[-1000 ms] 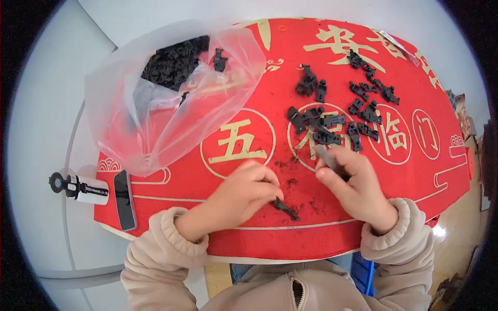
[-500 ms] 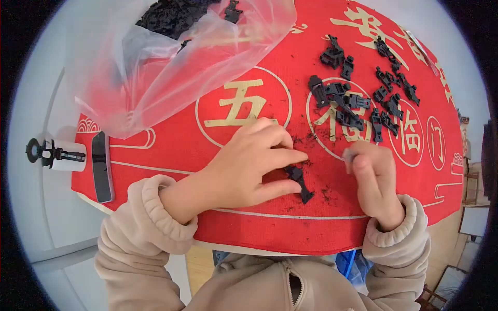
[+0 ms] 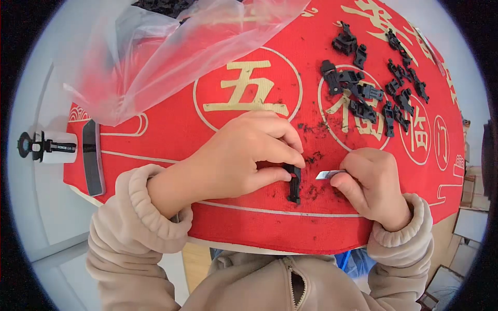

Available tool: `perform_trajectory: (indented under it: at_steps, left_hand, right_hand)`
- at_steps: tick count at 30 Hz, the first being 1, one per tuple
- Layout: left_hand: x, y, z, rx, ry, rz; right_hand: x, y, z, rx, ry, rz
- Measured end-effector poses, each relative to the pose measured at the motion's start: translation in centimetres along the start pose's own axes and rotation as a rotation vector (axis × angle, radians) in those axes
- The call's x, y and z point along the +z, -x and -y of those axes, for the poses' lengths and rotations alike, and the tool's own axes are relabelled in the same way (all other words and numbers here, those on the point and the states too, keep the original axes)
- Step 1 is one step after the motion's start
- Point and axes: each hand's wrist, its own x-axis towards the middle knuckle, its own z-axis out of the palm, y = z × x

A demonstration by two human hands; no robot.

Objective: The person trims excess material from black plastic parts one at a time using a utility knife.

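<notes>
Between the thumb and fingers of my left hand (image 3: 249, 150) is a small black plastic part (image 3: 294, 189), standing lengthwise on the red cloth (image 3: 270, 228). My right hand (image 3: 371, 181) is closed around a small knife blade (image 3: 324, 175). Its bright metal end points left toward the part, a short gap away. Whatever handle it has is hidden in my fist. Black shavings (image 3: 315, 155) lie scattered on the cloth between and around both hands.
Several similar black plastic parts (image 3: 371, 92) lie loosely at the upper right. A clear plastic bag (image 3: 155, 67) with black parts in it spreads over the upper left. A phone (image 3: 93, 158) rests at the left edge, beside a white item with a black strap (image 3: 58, 147).
The black part has turned more upright in my left hand. My right hand has rotated, and the blade now points left and shows clearly. The view has shifted slightly.
</notes>
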Motion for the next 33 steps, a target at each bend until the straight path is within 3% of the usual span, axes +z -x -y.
perform_trajectory:
  at_steps: [33]
  left_hand:
    - [0.1, -0.1, -0.4, -0.15, 0.179, -0.01]
  right_hand:
    - [1.5, -0.3, 1.5, -0.038, 0.171, 0.016]
